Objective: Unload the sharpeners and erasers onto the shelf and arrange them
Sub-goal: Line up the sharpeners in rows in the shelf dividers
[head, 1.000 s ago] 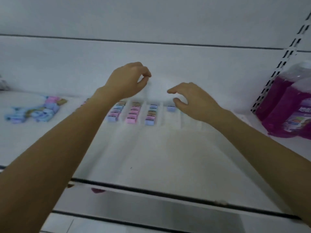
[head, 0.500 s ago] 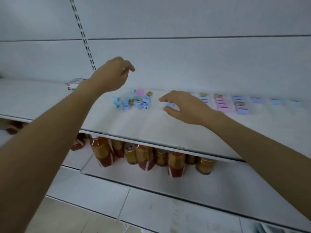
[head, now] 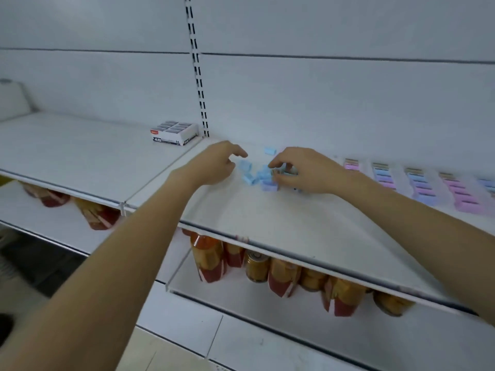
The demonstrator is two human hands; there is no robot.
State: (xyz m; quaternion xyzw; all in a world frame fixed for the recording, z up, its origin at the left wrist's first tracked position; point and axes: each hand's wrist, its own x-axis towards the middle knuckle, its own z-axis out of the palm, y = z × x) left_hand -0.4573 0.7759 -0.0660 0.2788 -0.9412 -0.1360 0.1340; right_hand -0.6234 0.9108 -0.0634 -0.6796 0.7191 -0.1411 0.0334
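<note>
The loose pile (head: 254,178) of small blue and lilac pieces is found on the shelf (head: 267,218), between the two hands: it lies at 3 o'clock of the left hand (head: 214,167) and at 9 o'clock of the right hand (head: 305,171). The hands are held apart. The left hand is kept loose with nothing in it, its fingers pointed toward the pile and just short of it. The right hand is the nearer one: its fingers are curled down onto the pile's 3 o'clock edge, and one piece (head: 277,172) appears to be pinched between thumb and forefinger. The sorted rows (head: 420,183) are set well away at 3 o'clock, each run from 12 to 6, so a carry toward 3 o'clock by the right hand is judged to be called for
</note>
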